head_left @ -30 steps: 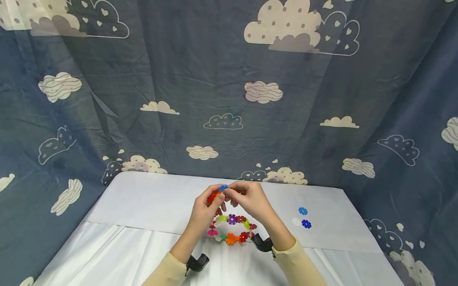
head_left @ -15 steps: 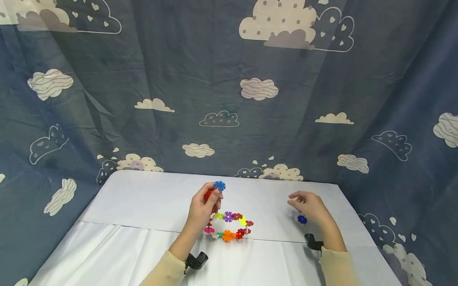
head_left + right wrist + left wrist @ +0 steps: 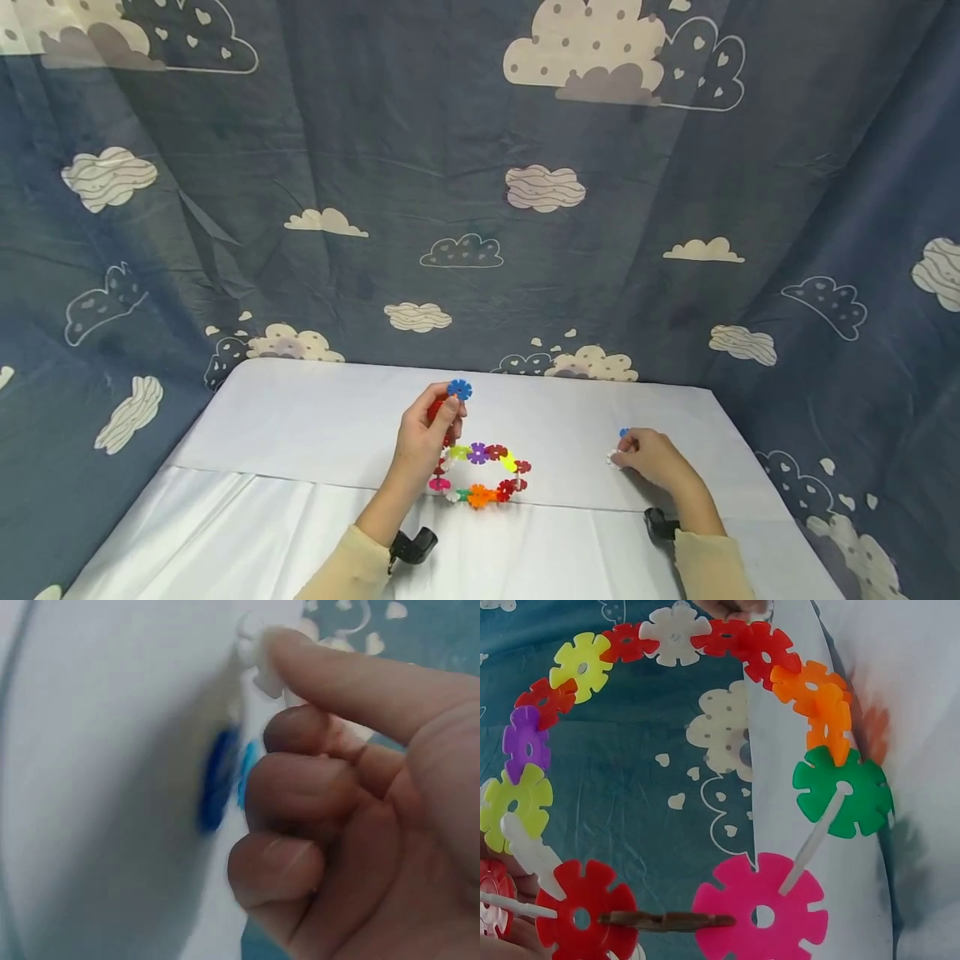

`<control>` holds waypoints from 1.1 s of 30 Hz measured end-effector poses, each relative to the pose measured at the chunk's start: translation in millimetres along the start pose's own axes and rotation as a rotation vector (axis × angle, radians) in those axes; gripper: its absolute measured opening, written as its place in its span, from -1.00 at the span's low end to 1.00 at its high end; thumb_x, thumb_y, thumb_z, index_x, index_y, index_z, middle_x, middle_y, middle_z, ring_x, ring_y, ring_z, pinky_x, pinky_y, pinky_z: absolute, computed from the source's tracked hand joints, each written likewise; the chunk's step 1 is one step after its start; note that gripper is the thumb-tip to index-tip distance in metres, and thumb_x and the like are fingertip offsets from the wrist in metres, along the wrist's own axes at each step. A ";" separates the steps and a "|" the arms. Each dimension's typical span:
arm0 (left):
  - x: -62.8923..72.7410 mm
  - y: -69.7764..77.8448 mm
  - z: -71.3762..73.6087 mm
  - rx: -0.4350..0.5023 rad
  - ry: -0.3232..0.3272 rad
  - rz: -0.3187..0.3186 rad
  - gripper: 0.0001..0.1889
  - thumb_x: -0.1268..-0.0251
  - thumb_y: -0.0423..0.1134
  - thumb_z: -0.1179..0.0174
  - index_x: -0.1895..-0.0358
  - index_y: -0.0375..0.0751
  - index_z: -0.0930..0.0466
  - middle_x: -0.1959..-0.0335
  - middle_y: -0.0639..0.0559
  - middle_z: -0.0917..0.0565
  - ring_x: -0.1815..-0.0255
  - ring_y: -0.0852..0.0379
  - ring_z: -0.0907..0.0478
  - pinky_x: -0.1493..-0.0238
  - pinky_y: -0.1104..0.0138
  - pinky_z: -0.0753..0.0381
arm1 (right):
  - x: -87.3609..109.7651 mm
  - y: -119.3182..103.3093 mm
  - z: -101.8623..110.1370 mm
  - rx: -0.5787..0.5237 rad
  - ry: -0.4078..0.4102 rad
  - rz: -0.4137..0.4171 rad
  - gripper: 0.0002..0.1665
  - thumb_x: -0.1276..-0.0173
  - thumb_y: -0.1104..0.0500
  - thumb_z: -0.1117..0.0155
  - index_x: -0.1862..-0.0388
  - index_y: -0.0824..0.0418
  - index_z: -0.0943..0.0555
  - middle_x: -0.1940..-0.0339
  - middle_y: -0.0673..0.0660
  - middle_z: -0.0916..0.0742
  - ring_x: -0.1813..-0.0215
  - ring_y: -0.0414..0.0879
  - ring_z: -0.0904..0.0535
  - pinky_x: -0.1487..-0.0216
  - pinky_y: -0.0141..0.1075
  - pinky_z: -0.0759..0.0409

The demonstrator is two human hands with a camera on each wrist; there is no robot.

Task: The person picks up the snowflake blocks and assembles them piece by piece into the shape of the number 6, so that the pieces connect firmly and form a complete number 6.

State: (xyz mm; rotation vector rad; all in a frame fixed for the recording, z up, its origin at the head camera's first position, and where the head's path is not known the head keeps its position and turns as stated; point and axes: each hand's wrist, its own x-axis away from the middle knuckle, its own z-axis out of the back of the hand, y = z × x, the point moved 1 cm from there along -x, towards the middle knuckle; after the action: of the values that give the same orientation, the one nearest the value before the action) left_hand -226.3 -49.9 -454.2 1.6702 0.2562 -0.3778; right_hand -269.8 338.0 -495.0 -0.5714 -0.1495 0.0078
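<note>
My left hand (image 3: 420, 427) is raised over the table and grips a chain of notched, flower-shaped linking discs. A blue disc (image 3: 460, 390) sticks up above its thumb, with red ones partly hidden by the fingers. Below hangs a loop of joined discs, among them a purple disc (image 3: 477, 453), a green disc (image 3: 843, 792) and a pink disc (image 3: 762, 909). At the right of the table, my right hand (image 3: 662, 461) pinches a white linking disc (image 3: 251, 646) between thumb and forefinger, the other fingers curled in.
A dark blue disc (image 3: 219, 780) and a light blue disc (image 3: 624, 432) lie beside the right hand. White cloth covers the table (image 3: 315, 417). Behind it hangs a dark curtain (image 3: 465, 192) with cloud prints.
Both hands were together at the blue disc. The right hand has left it, moved right to the loose discs and taken hold of the white one. The left hand keeps its grip.
</note>
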 end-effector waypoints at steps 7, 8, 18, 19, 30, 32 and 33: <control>-0.4 3.5 2.1 0.007 0.051 0.025 -0.83 -0.67 -0.21 -0.12 0.00 -0.26 -0.60 0.35 0.06 -0.61 0.48 0.21 -0.49 0.42 0.49 -0.58 | 5.2 -82.1 3.6 -0.289 -0.016 0.160 -0.74 -0.59 0.07 -0.31 0.08 0.29 -0.67 0.43 0.13 -0.65 0.44 -0.08 -0.51 0.47 -0.30 -0.53; -0.3 3.7 2.0 0.008 0.053 0.025 -0.83 -0.67 -0.21 -0.12 0.01 -0.26 -0.60 0.35 0.05 -0.61 0.48 0.21 -0.49 0.42 0.49 -0.58 | 7.4 -97.6 3.8 -0.353 -0.021 0.188 -0.71 -0.60 0.07 -0.31 0.05 0.31 -0.67 0.42 0.16 -0.67 0.45 -0.06 -0.53 0.48 -0.29 -0.57; 1.6 6.7 -1.6 -0.002 0.035 0.030 -0.83 -0.66 -0.22 -0.13 0.03 -0.26 -0.61 0.40 0.04 -0.59 0.51 0.22 -0.48 0.42 0.48 -0.59 | 18.1 -197.9 -2.2 -0.591 -0.061 0.458 -0.76 -0.60 0.11 -0.32 0.07 0.31 -0.67 0.32 0.20 -0.73 0.41 -0.01 -0.61 0.40 -0.32 -0.69; 1.9 6.8 -1.9 -0.007 0.034 0.033 -0.84 -0.66 -0.21 -0.14 0.03 -0.25 -0.61 0.40 0.04 -0.58 0.51 0.22 -0.48 0.42 0.48 -0.60 | 17.6 -201.1 -3.3 -0.596 -0.064 0.461 -0.77 -0.60 0.12 -0.32 0.07 0.31 -0.67 0.32 0.21 -0.73 0.42 0.02 -0.61 0.39 -0.33 -0.70; 1.7 5.0 -2.3 -0.036 0.029 0.031 -0.84 -0.66 -0.21 -0.13 0.05 -0.22 -0.62 0.44 0.01 -0.55 0.52 0.22 -0.45 0.44 0.46 -0.58 | 20.9 -217.1 -7.8 -0.538 0.017 0.540 -0.88 -0.55 0.18 -0.36 0.08 0.22 -0.73 0.32 0.19 -0.76 0.41 0.12 -0.66 0.35 -0.30 -0.74; 1.7 5.3 -2.4 -0.032 0.027 0.030 -0.84 -0.66 -0.21 -0.13 0.05 -0.23 -0.62 0.44 0.00 -0.55 0.52 0.23 -0.45 0.44 0.47 -0.56 | 21.9 -219.0 -8.3 -0.514 0.044 0.569 -0.90 -0.54 0.20 -0.37 0.09 0.21 -0.74 0.33 0.17 -0.77 0.40 0.13 -0.68 0.33 -0.30 -0.76; 1.7 5.4 -2.4 -0.031 0.026 0.030 -0.84 -0.66 -0.20 -0.13 0.05 -0.23 -0.62 0.44 0.00 -0.55 0.52 0.23 -0.44 0.44 0.48 -0.56 | 22.3 -219.9 -8.4 -0.502 0.055 0.584 -0.91 -0.54 0.21 -0.37 0.09 0.20 -0.75 0.33 0.16 -0.78 0.40 0.14 -0.69 0.32 -0.30 -0.76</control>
State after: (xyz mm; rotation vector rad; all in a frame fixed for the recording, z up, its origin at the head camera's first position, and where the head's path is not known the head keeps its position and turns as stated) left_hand -222.4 -48.3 -449.7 1.6479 0.2545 -0.3281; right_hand -254.1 149.5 -380.3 -1.0994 0.0780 0.5342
